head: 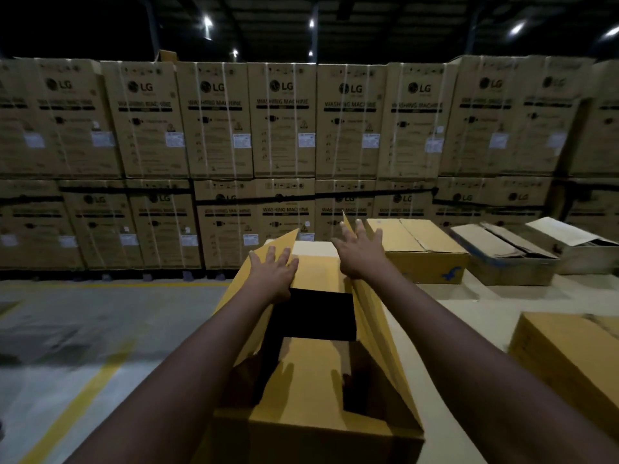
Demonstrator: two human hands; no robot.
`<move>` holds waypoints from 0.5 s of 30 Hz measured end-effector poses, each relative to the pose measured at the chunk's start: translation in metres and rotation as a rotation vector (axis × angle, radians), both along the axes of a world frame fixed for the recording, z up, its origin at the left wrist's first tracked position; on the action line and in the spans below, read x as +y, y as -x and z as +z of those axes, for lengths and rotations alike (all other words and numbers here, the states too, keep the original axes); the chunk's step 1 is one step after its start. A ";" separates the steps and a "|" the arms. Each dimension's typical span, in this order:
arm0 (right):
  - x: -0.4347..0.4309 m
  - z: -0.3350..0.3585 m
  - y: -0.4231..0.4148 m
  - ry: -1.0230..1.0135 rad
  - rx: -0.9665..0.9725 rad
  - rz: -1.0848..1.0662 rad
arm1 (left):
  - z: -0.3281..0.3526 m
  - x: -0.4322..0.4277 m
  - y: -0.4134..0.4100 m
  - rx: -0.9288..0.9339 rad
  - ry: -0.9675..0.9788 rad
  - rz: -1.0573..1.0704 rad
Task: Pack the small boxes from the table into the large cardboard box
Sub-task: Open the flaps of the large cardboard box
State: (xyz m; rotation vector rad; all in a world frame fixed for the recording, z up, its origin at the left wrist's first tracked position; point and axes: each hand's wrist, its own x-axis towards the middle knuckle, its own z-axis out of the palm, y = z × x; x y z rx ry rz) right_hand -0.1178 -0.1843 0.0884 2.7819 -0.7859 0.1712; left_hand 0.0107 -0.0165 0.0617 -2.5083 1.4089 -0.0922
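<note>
Head view: both arms reach forward over the large cardboard box [301,396], which sits at 6 o'clock by the left edge of the table [469,306]. The left hand [273,274] lies flat on the left flap, fingers straight. The right hand [360,251] touches the raised right flap, fingers spread wide. At 12 o'clock, stacked cartons [281,128] read "LG WASHING MACHINE". The box's inside is black and its contents cannot be made out. A closed box [418,252] sits at 1 o'clock, and the frame edge cuts off another box [569,356] at 4 o'clock.
</note>
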 end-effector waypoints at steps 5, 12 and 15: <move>-0.023 0.029 0.054 0.108 0.073 -0.146 | -0.002 -0.010 0.014 -0.036 -0.045 0.001; -0.050 0.012 0.148 0.176 0.355 -0.421 | -0.013 -0.028 0.018 -0.099 -0.101 -0.010; -0.064 -0.007 0.178 0.042 0.449 -0.537 | -0.019 -0.034 0.016 -0.114 -0.117 -0.013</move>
